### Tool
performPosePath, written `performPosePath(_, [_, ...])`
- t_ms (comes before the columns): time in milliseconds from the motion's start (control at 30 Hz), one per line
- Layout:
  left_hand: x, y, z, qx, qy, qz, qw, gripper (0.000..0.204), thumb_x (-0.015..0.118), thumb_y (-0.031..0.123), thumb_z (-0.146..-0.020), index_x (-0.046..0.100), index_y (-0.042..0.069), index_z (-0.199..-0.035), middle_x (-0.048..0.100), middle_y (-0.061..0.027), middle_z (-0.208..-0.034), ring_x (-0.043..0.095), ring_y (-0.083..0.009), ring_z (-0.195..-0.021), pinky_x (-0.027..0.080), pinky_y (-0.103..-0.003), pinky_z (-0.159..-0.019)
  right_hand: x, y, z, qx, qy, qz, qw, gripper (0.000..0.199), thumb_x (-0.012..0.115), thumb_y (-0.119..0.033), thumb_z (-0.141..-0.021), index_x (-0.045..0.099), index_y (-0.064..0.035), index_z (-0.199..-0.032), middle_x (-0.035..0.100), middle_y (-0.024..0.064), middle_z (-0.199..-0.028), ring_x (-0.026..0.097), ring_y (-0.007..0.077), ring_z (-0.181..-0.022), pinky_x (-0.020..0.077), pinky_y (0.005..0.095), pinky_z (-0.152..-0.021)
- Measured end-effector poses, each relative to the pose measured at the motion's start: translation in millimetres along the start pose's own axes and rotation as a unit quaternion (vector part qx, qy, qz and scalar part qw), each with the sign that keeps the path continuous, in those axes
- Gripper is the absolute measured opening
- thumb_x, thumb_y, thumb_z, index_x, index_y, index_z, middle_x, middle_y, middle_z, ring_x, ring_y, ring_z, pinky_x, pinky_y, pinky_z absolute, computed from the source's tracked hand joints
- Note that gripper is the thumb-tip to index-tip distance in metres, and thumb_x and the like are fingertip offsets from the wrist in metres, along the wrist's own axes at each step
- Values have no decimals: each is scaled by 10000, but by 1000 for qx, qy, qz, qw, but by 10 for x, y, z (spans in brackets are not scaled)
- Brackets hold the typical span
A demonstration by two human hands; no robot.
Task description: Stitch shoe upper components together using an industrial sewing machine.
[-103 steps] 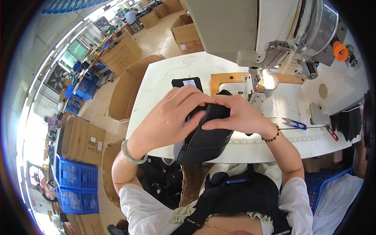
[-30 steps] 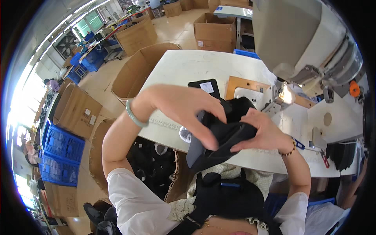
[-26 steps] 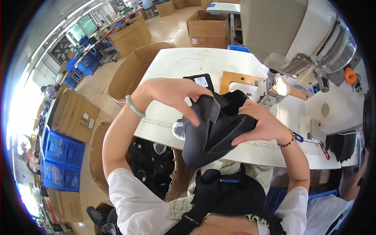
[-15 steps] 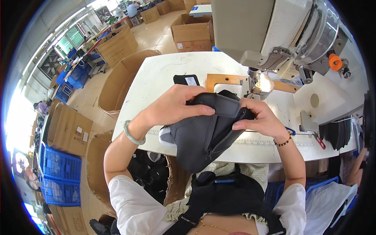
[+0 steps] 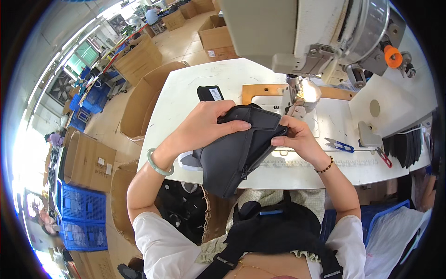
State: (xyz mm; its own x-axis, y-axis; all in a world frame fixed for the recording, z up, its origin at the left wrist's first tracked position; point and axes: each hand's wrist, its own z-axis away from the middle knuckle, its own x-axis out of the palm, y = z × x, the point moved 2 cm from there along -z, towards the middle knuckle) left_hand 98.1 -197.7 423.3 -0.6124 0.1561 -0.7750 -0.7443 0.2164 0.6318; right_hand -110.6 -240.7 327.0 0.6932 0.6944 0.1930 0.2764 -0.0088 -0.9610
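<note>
A black zippered bag point(image 5: 223, 162) is held up over the front edge of the white sewing table, its lower end hanging past that edge. My left hand point(image 5: 204, 123) pinches the top left of it, thumb on the near face and fingers behind. At the right corner my right hand point(image 5: 299, 139) grips the edge between thumb and fingers. Between the hands runs a stitched flat band point(image 5: 265, 118). The zipper pull point(image 5: 245, 173) shows low on the right side. Some grey-white material point(image 5: 189, 160) sticks out beneath the bag on the left.
Behind the hands stands the sewing machine point(image 5: 265, 37), its lit needle area point(image 5: 297, 95) close by. A labelled black piece point(image 5: 210, 93) lies left of it. Blue-handled thread snips point(image 5: 341, 145) and stacked black pieces point(image 5: 403, 149) are at right. A carton point(image 5: 207, 214) of black items stands below the table.
Both hands and the bag have shifted slightly left, and the band is turned more toward me. The right hand has moved down the corner, and the thread snips now show fully. My view has shifted slightly.
</note>
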Motion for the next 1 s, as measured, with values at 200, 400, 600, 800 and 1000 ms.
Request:
performPosePath(200, [59, 25, -100, -16, -51, -48, 997, 301, 650, 238, -768, 573, -25, -892, 559, -35, -718, 458, -65, -668, 397, -240, -593, -122, 80, 36, 17, 18, -29, 999, 143, 660, -32, -749, 544, -42, -832, 560, -31, -796, 507, 22, -745, 432, 181, -676])
performPosePath(400, [83, 50, -195, 20, -30, -111, 993, 349, 647, 290, -760, 554, -29, -867, 536, -98, -726, 463, -147, -657, 386, -278, -606, -190, 131, 48, 18, 21, -33, 999, 167, 671, -47, -742, 562, -51, -868, 566, -39, -798, 505, 21, -735, 425, 177, -666])
performPosePath(600, [106, 90, -330, 98, -82, -147, 981, 420, 605, 409, -764, 534, -5, -772, 505, -143, -653, 442, -268, -681, 368, -351, -642, -179, 170, 83, 12, 1, 94, 996, 184, 699, -114, -724, 630, -73, -890, 571, -53, -785, 475, 1, -666, 388, 166, -534])
performPosePath(800, [119, 84, -441, 71, -112, -152, 979, 440, 606, 423, -756, 552, -11, -804, 523, -151, -675, 446, -268, -698, 371, -352, -635, -250, 248, 75, 27, 26, 112, 993, 195, 707, -158, -720, 639, -74, -883, 555, -53, -748, 447, 4, -577, 355, 176, -450])
performPosePath(1000, [110, 88, -497, 79, -124, -164, 975, 443, 611, 425, -751, 562, -9, -820, 526, -155, -663, 453, -272, -680, 376, -353, -634, -261, 257, 45, -144, 33, 214, 966, 198, 720, -164, -697, 646, -47, -838, 558, -22, -689, 455, 38, -594, 384, 206, -520])
